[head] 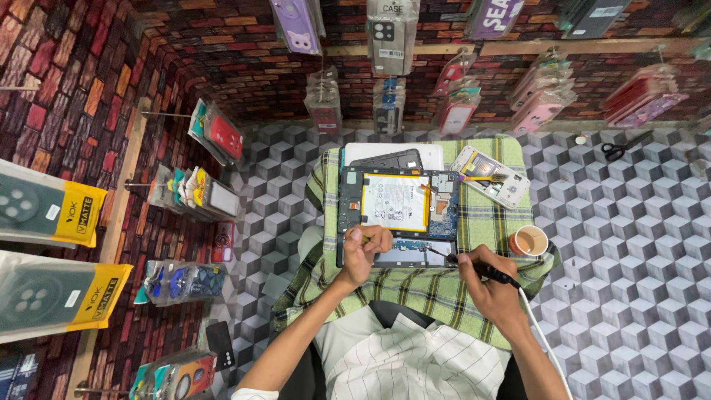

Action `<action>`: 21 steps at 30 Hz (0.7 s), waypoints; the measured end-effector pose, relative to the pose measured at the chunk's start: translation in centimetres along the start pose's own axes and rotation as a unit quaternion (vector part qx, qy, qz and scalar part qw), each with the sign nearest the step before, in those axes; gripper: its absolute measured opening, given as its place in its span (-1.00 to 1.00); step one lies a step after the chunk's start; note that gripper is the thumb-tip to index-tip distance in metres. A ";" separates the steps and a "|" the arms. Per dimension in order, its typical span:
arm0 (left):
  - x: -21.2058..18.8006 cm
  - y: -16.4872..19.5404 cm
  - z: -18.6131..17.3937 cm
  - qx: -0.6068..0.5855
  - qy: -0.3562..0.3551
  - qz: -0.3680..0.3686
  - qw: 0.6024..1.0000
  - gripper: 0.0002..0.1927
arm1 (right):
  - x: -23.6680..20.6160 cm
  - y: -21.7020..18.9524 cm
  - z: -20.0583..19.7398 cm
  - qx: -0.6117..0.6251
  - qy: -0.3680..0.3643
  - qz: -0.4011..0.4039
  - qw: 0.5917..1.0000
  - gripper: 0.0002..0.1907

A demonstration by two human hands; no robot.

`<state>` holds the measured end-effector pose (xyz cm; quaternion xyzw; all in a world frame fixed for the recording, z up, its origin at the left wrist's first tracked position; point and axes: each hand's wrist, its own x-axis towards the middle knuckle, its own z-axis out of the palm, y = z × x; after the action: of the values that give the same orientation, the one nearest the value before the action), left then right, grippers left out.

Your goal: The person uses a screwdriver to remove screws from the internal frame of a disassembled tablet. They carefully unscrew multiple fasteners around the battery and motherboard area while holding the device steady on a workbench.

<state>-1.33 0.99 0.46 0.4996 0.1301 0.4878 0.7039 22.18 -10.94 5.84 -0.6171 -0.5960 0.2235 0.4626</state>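
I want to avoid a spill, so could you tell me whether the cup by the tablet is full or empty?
Nearly full: the cup stands upright with light-brown drink close to its rim.

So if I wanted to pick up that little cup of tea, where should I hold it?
Probably hold the cup around its side wall, below the rim. It stands upright and open-topped with drink inside, so a sideways grip keeps it level. Come from its right, over the patterned surface; the opened tablet and the right hand crowd the left.
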 end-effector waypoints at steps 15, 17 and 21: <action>-0.1 -0.2 0.0 -0.005 0.003 -0.002 1.000 -0.39 | -0.2 0.3 -0.4 -0.013 0.008 -0.009 1.000 -0.78; 0.0 -0.2 0.0 -0.004 0.003 0.001 1.000 -0.39 | -0.1 0.3 -0.3 -0.011 0.005 -0.013 1.000 -0.77; 0.0 -0.2 -0.1 0.003 0.001 0.004 1.000 -0.39 | -0.1 0.2 -0.4 0.003 0.004 -0.017 1.000 -0.76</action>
<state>-1.25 1.03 0.28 0.5018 0.1296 0.4909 0.7003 22.56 -11.08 5.83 -0.6063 -0.6041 0.2146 0.4706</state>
